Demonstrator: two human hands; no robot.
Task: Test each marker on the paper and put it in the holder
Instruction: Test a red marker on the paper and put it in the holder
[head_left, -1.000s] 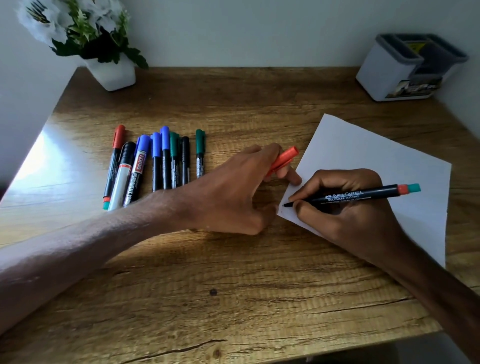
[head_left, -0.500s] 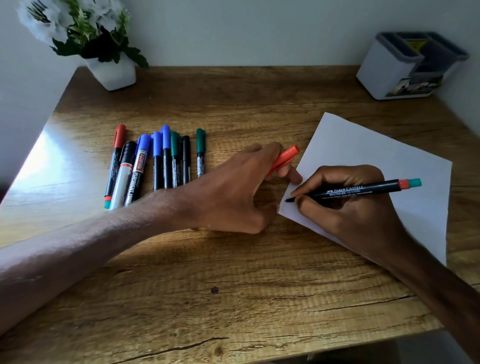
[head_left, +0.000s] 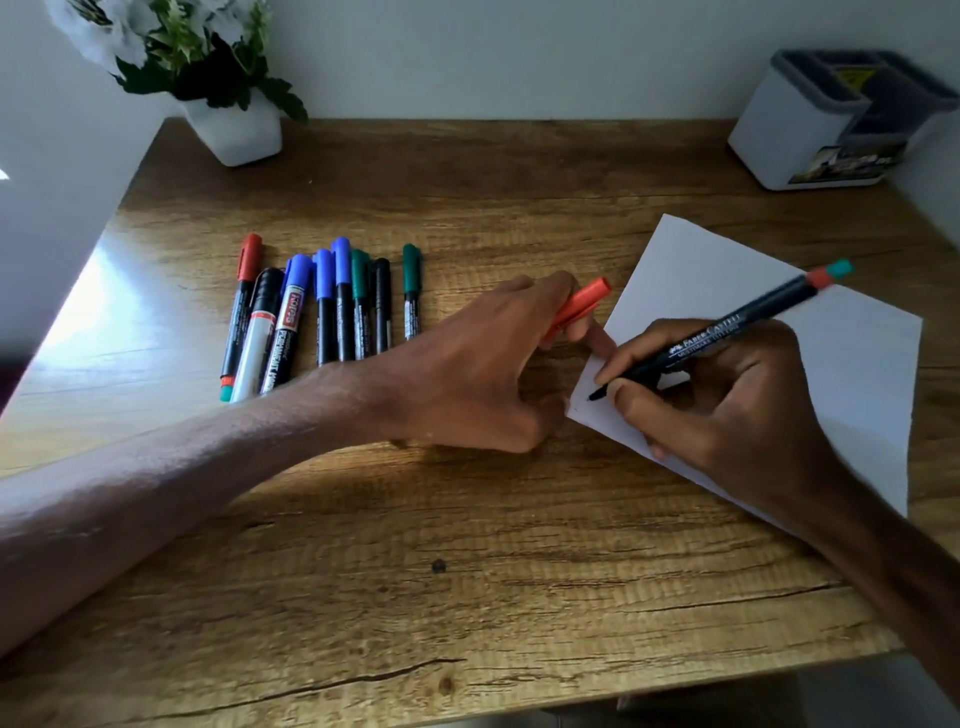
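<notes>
Right hand (head_left: 727, 400) at centre right of the frame, fingers (head_left: 618, 364) closed around a black marker (head_left: 727, 332) with a red and teal tail end, uncapped tip down on the near-left corner of the white paper (head_left: 857, 364). Marker barrel slanted up toward the right, white lettering along it. No ink mark clear enough to make out under the tip.

Left hand (head_left: 467, 374) at the middle of the frame, just left of the paper's edge, heel on the wooden counter (head_left: 467, 597), fingers pinched on an orange-red cap (head_left: 582, 306) that sticks out toward the upper right. One fingertip touching or just at the paper's left edge; cannot tell which.

A row of eight capped markers (head_left: 332, 312) in the left centre of the frame, lying side by side on the counter, caps pointing to the top: red at far left, then black, three blue, a green, a slim black, and one green set slightly apart at the right end.

Holder (head_left: 800, 130) in the upper right corner, white walls with a dark grey rim, divided into compartments, well apart from the paper. White pot of white flowers (head_left: 234, 130) in the upper left corner.
</notes>
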